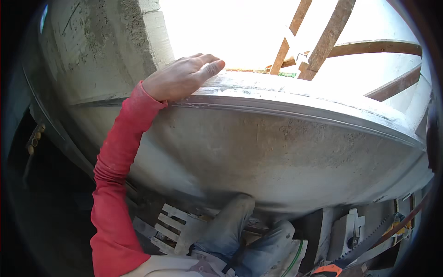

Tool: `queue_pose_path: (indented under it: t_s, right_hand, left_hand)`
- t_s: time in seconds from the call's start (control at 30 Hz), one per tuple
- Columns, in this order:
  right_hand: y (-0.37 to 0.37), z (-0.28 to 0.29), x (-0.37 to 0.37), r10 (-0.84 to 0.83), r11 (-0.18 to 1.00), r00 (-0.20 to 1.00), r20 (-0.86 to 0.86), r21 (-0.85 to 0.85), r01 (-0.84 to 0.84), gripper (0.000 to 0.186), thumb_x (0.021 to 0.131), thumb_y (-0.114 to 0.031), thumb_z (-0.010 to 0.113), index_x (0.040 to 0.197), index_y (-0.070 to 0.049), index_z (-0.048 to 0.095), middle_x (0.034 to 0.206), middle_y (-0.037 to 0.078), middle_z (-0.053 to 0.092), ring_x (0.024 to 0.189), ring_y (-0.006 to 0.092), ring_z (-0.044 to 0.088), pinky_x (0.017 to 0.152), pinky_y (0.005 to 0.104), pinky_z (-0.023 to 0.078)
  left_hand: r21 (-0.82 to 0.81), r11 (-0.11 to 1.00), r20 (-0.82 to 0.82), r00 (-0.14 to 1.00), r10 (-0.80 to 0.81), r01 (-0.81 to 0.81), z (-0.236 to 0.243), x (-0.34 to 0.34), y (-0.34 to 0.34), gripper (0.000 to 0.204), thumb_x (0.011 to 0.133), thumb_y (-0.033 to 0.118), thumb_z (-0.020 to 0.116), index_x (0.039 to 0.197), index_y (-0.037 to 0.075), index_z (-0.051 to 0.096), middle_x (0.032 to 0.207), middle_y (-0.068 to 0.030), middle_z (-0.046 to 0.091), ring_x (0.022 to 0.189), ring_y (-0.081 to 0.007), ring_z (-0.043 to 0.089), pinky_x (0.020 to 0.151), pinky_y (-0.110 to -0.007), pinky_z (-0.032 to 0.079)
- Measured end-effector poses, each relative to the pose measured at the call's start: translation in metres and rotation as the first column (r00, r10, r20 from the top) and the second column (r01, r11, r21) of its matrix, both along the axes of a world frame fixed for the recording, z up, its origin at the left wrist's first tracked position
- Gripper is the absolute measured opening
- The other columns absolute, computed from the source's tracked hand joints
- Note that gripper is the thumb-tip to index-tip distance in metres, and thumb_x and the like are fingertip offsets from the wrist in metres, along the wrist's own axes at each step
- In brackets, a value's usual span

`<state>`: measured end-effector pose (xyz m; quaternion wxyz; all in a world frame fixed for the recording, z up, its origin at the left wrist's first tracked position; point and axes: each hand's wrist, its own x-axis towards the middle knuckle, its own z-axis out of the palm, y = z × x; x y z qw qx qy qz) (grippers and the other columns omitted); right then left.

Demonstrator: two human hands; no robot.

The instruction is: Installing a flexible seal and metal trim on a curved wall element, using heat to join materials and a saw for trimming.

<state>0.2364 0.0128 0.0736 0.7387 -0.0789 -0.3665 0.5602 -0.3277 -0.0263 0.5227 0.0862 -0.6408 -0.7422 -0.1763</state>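
My left hand, in a red sleeve, lies over the left part of a window sill. Its fingers stretch out to the right across the top, and the palm is hidden underneath. Along the sill's front edge runs a long, straight metal profile, and the heel of the hand rests at it. My right hand is out of the picture. At the lower right shows a handsaw with a toothed dark blade and an orange handle; whether anything grips it cannot be seen.
Below the sill stands a smooth grey plastered wall, with a rough plastered pier at the left. Wooden braces cross the bright opening. Near my knees are a slatted pallet-like piece and a pale block.
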Motion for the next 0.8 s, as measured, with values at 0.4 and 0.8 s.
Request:
queue_pose_path:
  t_s: [0.4,0.8]
  right_hand:
    - [-0.071,0.265,-0.023,0.497,0.722,0.847,-0.187,-0.452,-0.523,0.047,0.097,-0.049,0.051,0.098,-0.003,0.057,0.069,0.008,0.056,0.056,0.0174,0.054,0.053,0.0313,0.050]
    - [-0.053,0.434,-0.208,0.511,0.589,0.858,0.052,-0.748,-0.305,0.041,0.103,-0.038,0.048,0.130,-0.007,0.050,0.062,-0.001,0.039,0.041,0.0066,0.037,0.036,0.0245,0.038]
  left_hand:
    - [-0.413,0.903,0.172,0.963,0.207,-0.120,0.032,-0.045,-0.020,0.096,0.086,0.067,0.055,0.146,-0.004,0.033,0.146,-0.0251,0.040,0.136,-0.0403,0.039,0.111,-0.042,0.034]
    - [-0.418,0.906,0.135,0.991,-0.009,0.065,0.037,-0.054,-0.016,0.131,0.052,0.054,0.088,0.147,-0.006,0.023,0.142,-0.0290,0.036,0.135,-0.0443,0.036,0.113,-0.044,0.033]
